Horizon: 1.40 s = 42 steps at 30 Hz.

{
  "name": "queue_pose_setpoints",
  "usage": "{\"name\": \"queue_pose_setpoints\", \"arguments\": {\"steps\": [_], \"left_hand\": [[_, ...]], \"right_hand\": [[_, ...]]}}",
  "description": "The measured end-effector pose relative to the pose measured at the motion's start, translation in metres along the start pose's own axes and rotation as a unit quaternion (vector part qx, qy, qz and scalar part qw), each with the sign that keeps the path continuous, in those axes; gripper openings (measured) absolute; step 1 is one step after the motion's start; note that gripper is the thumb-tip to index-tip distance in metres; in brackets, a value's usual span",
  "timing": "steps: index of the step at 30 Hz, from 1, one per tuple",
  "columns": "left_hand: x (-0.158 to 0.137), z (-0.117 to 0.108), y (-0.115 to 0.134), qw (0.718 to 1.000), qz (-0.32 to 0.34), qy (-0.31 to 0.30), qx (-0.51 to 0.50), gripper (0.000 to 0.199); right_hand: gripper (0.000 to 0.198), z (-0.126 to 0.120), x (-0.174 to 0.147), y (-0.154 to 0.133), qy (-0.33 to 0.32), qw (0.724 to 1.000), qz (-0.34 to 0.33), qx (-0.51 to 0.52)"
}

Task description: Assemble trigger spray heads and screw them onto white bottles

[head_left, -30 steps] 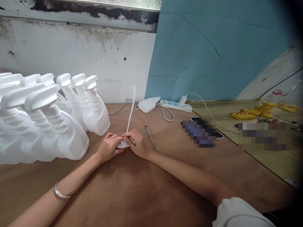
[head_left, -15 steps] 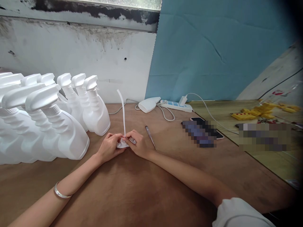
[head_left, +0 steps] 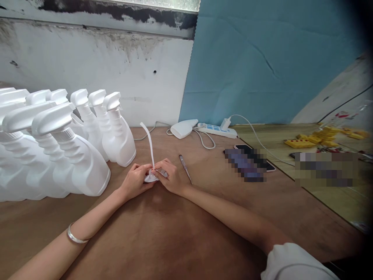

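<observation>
Between my two hands, low over the table, is a white spray trigger head, partly covered by my fingers. A thin white dip tube rises from it, its top bent to the left. My left hand grips the head's left side, fingers closed. From the other side my right hand pinches it near the base of the tube. To the right of that hand a small screwdriver lies on the table.
Rows of white spray bottles stand on the left of the brown table. Behind lie a white device with a cable and a power strip. Phones lie to the right; yellow pieces sit beyond.
The tube's upper end has dipped and leaned further left. Both hands keep nearly the same place and grip.
</observation>
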State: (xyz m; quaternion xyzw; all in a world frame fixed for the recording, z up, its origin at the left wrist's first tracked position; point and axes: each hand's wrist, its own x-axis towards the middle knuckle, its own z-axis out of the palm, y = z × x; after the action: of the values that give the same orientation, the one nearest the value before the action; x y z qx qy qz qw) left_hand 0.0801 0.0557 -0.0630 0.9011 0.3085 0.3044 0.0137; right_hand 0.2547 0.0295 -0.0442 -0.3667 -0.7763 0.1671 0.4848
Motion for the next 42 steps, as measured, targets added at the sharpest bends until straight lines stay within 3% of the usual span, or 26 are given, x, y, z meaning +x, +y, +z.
{"name": "queue_pose_setpoints", "arguments": {"steps": [16,23,35,42], "left_hand": [[0.002,-0.001,0.004,0.998,-0.041,-0.038,0.009,0.045],[0.008,-0.008,0.009,0.994,-0.022,-0.101,0.038,0.021],[0.007,-0.008,0.007,0.989,-0.023,-0.137,0.058,0.023],[0.008,-0.009,0.01,0.988,-0.022,-0.143,0.06,0.025]], "right_hand": [[0.018,0.002,0.0,0.004,0.022,1.0,0.0,-0.002],[0.017,0.005,-0.001,0.002,0.045,0.999,-0.019,-0.018],[0.015,0.011,0.0,-0.005,0.054,0.997,-0.047,-0.042],[0.018,0.007,0.002,-0.009,0.029,0.999,-0.018,-0.043]]}}
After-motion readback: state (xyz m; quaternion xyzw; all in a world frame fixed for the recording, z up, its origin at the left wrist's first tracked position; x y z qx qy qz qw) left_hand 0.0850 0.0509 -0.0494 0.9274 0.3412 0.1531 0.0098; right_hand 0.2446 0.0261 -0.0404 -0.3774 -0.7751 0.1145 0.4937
